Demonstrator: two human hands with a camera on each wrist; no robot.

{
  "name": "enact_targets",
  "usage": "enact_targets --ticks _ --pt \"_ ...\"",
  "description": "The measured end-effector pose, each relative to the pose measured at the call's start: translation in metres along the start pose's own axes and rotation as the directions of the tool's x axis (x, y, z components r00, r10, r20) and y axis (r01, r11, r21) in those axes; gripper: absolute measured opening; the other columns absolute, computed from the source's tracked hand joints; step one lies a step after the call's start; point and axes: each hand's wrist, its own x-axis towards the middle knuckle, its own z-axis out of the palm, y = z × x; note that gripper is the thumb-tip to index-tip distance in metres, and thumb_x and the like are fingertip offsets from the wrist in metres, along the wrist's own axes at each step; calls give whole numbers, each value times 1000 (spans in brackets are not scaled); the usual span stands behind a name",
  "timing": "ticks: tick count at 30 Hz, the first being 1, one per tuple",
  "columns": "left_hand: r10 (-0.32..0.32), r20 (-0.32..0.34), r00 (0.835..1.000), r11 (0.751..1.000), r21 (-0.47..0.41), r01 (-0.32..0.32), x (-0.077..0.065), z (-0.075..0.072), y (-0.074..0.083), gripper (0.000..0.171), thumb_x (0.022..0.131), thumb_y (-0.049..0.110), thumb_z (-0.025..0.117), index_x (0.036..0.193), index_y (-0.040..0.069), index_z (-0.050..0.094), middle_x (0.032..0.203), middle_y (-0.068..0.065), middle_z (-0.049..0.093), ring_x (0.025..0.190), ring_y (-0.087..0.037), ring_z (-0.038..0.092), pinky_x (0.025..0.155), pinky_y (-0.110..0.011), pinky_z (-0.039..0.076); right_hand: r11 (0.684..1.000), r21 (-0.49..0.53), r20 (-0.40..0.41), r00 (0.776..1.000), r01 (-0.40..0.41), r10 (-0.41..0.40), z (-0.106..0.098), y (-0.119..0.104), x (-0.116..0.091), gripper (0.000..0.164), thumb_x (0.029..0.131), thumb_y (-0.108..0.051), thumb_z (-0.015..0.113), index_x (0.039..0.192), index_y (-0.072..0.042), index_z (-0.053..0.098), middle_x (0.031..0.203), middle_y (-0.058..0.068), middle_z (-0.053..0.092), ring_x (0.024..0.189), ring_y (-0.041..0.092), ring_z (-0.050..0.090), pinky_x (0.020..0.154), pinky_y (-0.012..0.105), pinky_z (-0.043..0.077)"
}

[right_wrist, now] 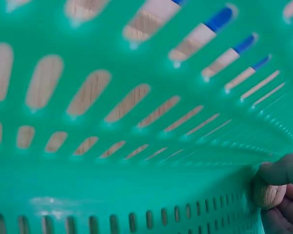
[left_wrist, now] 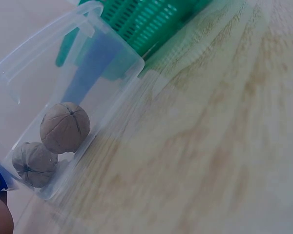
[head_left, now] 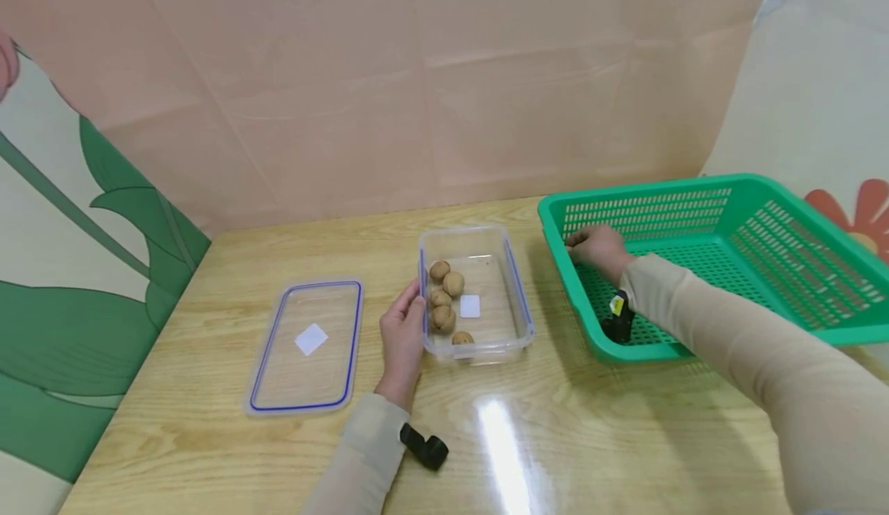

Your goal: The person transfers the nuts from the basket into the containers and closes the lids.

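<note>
Brown walnut [right_wrist: 270, 196] sits partly hidden in the right hand [head_left: 600, 253].

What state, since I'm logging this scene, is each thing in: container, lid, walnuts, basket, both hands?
Clear container: upright, uncovered, walnuts inside.
Lid: off, lying flat on the table.
Walnuts: five visible in the container, uncracked as far as seen.
Green basket: upright, open-topped.
Left hand: touching the container's side.
Right hand: inside the basket, pinching another walnut.
</note>
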Motion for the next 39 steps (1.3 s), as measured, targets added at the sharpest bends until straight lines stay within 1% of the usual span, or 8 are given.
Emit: enact_targets --ticks 3,10,14,19,26,32,35,39 --pt "-10 -2 1000 1000 -6 10 -1 0 0 32 91 10 52 122 13 60 128 -4 58 116 -18 54 97 -29 46 1000 -7 -2 1000 -4 4 1 0 0 36 90 -14 55 119 7 55 120 29 53 108 42 50 84 49 48" --pt "8 5 1000 1000 -13 -8 0 0 0 31 91 9 52 122 12 61 127 -5 58 117 -18 54 98 -30 46 1000 4 -17 1000 -9 9 -1 -2 -1 35 90 -17 55 117 6 57 119 28 53 108 42 49 85 49 47" --pt "5 10 1000 1000 -17 -5 0 -1 -1 32 91 10 52 122 13 61 128 -4 58 117 -17 53 97 -29 46 999 37 -22 999 -32 33 -5 -5 -1 37 89 -19 56 117 4 56 121 27 52 111 42 46 89 50 45" --pt "-6 22 1000 1000 -24 7 0 -1 -2 33 91 11 52 123 14 60 130 -3 56 121 -17 51 98 -27 45 994 104 -19 999 -26 28 -10 -7 -1 42 89 -22 56 121 5 53 124 26 51 113 40 46 93 50 44" --pt "0 28 1000 1000 7 -1 -1 -2 -2 33 92 12 50 124 15 60 131 -2 55 122 -19 50 100 -32 44 958 285 -22 999 -31 39 -20 -12 -3 50 84 -26 65 120 5 50 124 22 49 114 37 45 98 55 40" --pt "11 30 999 1000 -12 -10 -1 -2 -3 33 92 11 50 124 13 59 131 -4 55 123 -19 49 100 -31 43 933 357 -43 998 -35 54 -27 -16 -2 49 84 -24 66 120 4 50 122 18 50 114 35 46 101 52 39" --pt "-2 22 1000 1000 -22 2 -1 -2 -3 33 92 11 51 123 14 59 131 -4 56 122 -18 50 99 -30 44 914 403 -41 996 -57 80 -30 -18 -2 50 84 -24 65 123 2 48 124 16 48 114 34 48 103 51 36" --pt "-13 17 1000 999 -34 13 0 -1 -2 33 92 11 52 123 13 59 130 -5 56 121 -18 50 98 -27 44 890 453 -54 994 -57 91 -34 -21 -2 50 83 -26 66 122 0 48 123 13 46 114 33 48 106 49 34"
